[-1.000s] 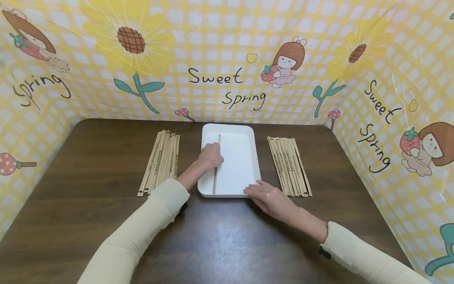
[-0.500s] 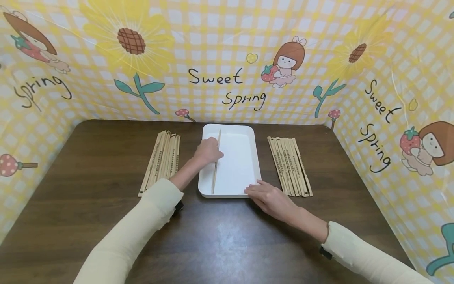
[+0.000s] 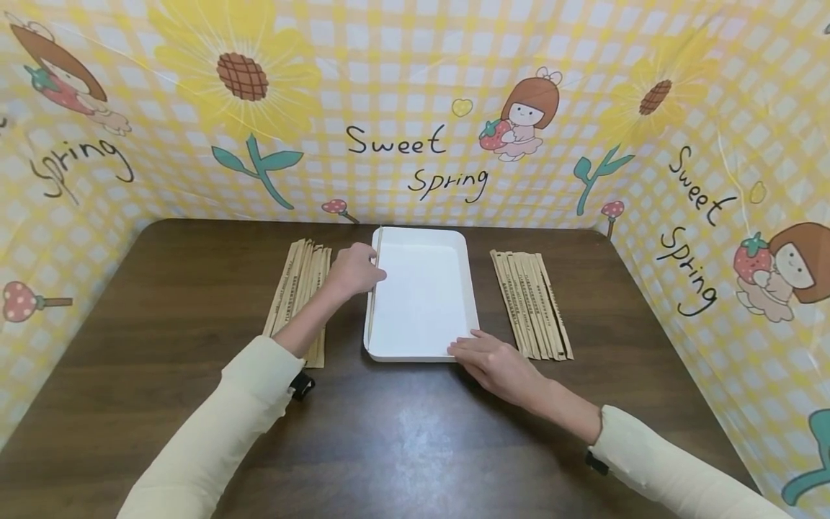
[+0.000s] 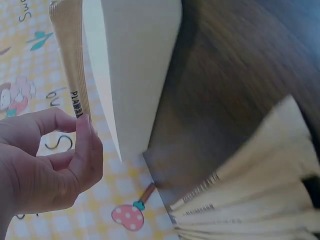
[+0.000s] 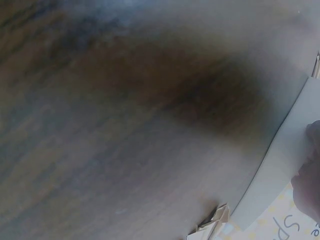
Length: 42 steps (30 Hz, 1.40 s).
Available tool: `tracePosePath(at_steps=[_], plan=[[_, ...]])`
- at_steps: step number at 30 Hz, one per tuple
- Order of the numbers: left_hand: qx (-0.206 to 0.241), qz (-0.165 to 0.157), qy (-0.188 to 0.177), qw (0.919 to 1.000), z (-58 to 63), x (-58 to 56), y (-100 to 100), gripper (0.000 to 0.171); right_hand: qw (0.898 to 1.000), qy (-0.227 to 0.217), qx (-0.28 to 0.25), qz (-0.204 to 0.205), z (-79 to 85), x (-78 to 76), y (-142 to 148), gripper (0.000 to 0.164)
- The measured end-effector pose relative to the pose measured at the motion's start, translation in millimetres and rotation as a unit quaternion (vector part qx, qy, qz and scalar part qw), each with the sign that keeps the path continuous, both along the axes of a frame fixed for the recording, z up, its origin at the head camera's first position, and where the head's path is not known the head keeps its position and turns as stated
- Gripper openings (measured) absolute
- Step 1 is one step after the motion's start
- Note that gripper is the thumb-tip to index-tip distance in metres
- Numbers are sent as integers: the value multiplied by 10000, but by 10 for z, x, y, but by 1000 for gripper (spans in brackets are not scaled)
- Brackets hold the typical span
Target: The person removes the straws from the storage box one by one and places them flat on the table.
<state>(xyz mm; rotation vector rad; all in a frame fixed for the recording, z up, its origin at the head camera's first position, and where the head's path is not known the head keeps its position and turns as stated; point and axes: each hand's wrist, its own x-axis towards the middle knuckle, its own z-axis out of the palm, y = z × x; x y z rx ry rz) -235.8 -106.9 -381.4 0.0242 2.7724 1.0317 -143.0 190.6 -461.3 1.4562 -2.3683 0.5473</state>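
Observation:
My left hand [image 3: 355,270] is over the left rim of a white rectangular tray [image 3: 424,303]. Between thumb and fingers it pinches a thin paper-wrapped straw [image 3: 372,311], which lies lengthwise along that rim. Printed letters show on the straw's brown wrapper [image 4: 70,55] in the left wrist view, where it is raised beside the tray's side wall [image 4: 137,65]. The right hand [image 3: 496,364] rests with extended fingers on the tray's near right corner. Only a dark part of that hand [image 5: 307,175] shows at the edge of the right wrist view.
Several wrapped straws lie in a row [image 3: 305,281] left of the tray, partly hidden by the left forearm. A similar row [image 3: 530,303] lies to the tray's right. The brown wooden table [image 3: 402,432] meets a yellow checked cloth [image 3: 395,94] at the back and sides.
The left hand has lifted the straw from inside the tray and carried it left to the tray's left rim. My right hand stays at the near right corner.

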Motion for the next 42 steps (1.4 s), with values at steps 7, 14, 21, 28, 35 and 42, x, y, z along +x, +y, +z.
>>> tracePosePath(at_steps=[7,14,21,28,35,42], plan=[[-2,-74,244,9997,-53,29,-269,21,10000,15,37,13,7,-1,3,32],[-395,-10,90,9992,-82,98,-495,38,10000,-32,54,35,18,2,0,30],[-657,3,118,9978,-111,176,-720,33,10000,-13,52,33,6,-3,9,31],[-877,101,4,9961,-214,211,-882,16,10000,-7,13,52,-3,-7,12,32],[-909,130,-8,9958,-288,220,-950,16,10000,-11,29,15,-13,-13,12,32],[-945,138,55,9954,-347,240,-976,24,10000,-32,0,1,2,3,0,32]])
